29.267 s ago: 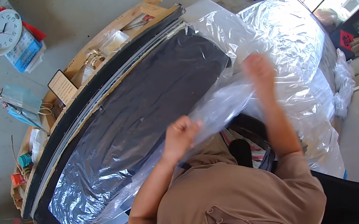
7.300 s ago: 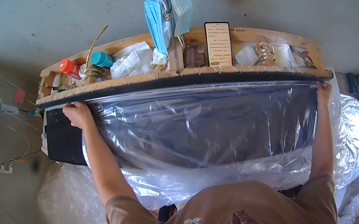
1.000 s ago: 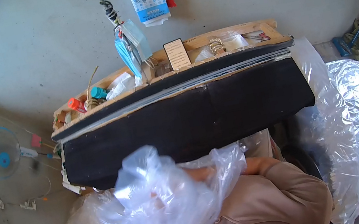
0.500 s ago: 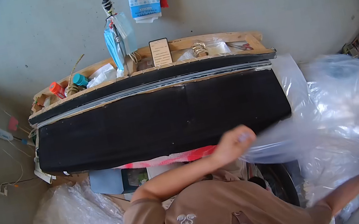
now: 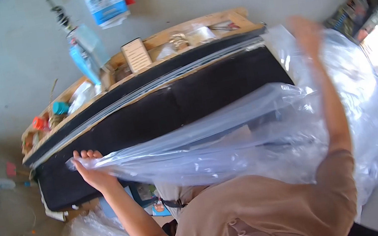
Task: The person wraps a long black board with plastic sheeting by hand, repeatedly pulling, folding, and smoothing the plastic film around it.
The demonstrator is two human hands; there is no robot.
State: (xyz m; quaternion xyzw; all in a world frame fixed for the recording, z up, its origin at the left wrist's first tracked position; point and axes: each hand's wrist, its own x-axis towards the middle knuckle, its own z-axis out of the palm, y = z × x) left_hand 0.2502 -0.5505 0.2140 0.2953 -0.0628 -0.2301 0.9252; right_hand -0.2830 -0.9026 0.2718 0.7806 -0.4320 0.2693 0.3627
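Clutching a long, clear, crinkled plastic sheet [image 5: 200, 154] in the left hand [image 5: 91, 169], drawn out rightward to below the right hand [image 5: 307, 36]. Cannot tell the latter's blurred grip. Reaching over a flat black panel [image 5: 148, 117] beneath the left hand.

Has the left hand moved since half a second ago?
Yes: the left hand has gone leftward along the black board, from over its right part to near its left end.

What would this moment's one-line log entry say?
left hand: holding clear plastic sheet; right hand: blurred, grip unclear; sheet: partly over black worktop
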